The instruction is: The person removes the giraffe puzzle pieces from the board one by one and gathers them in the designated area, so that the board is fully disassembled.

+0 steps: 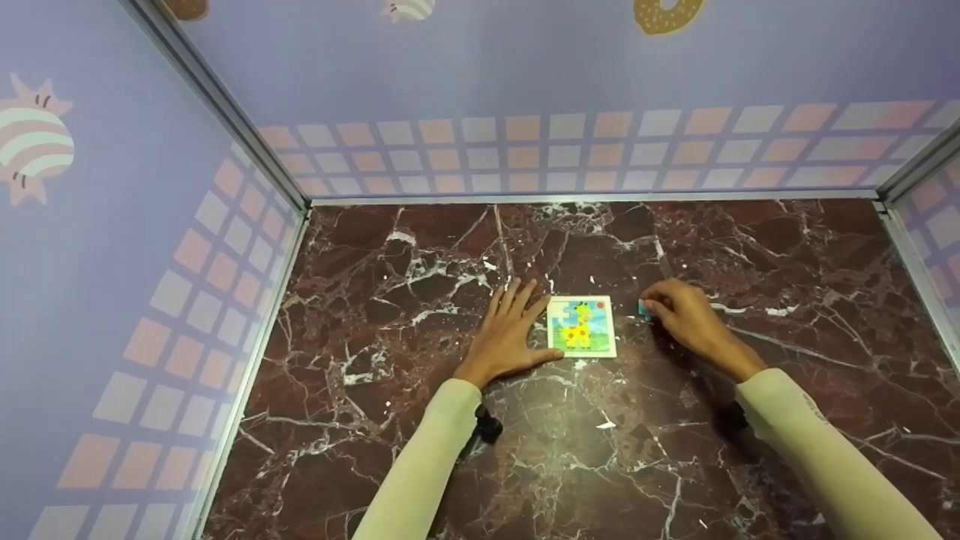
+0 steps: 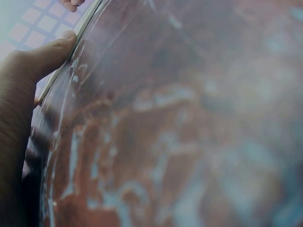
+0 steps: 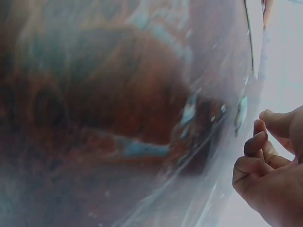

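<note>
A small square puzzle board (image 1: 581, 327) with a white frame and a giraffe picture lies flat on the marbled tabletop. At its upper left, a pale piece-shaped gap (image 1: 561, 312) shows. My left hand (image 1: 510, 334) is spread on the tabletop along the board's left side. Its thumb (image 2: 64, 41) touches the frame near the lower left corner. To the right of the board, my right hand (image 1: 686, 315) has curled fingers and pinches a small blue puzzle piece (image 1: 643, 310) low over the tabletop. The right wrist view shows these fingertips (image 3: 266, 115) side-on, close to the piece.
The dark red marbled tabletop (image 1: 585, 450) has white veins and pale flecks. A purple patterned back wall (image 1: 480, 82) and a left wall (image 1: 112, 247) rise from its edges, with another wall (image 1: 934, 202) at the right. A black object (image 1: 489, 426) sits by the left cuff.
</note>
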Available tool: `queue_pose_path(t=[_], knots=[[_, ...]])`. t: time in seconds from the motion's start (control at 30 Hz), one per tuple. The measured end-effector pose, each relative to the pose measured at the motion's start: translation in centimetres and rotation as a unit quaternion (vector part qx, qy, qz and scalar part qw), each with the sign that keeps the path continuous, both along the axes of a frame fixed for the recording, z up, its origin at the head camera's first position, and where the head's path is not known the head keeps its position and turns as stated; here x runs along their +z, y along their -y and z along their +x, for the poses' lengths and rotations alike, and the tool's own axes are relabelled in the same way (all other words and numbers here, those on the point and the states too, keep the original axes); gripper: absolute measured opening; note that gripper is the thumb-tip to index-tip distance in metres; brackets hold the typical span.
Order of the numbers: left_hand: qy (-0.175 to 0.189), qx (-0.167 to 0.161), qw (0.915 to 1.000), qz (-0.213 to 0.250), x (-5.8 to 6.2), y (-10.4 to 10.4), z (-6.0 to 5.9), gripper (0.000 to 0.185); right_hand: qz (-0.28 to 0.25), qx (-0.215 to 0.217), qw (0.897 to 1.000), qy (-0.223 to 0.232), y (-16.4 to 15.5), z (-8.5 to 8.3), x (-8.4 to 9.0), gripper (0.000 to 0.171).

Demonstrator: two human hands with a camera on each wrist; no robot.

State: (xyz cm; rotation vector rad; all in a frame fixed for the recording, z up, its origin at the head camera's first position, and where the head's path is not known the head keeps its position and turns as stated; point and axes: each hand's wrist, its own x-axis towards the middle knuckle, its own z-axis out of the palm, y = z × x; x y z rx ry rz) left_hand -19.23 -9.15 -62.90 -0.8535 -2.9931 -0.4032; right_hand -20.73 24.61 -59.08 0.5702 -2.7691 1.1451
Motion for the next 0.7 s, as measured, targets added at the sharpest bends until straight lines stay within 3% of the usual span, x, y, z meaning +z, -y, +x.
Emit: queue_pose_path(t=[0.33, 0.7], knots=[[0.001, 0.001, 1.0, 0.003, 0.1, 0.2, 0.0, 0.109, 0.029, 0.075, 0.997, 0.0, 2.1, 1.3, 1.6, 0.012], [-0.005, -0.002, 1.0, -0.007, 0.0, 0.0, -0.1, 0.108, 0.058, 0.115, 0.992, 0.01, 3.8, 1.3, 2.0, 0.014]])
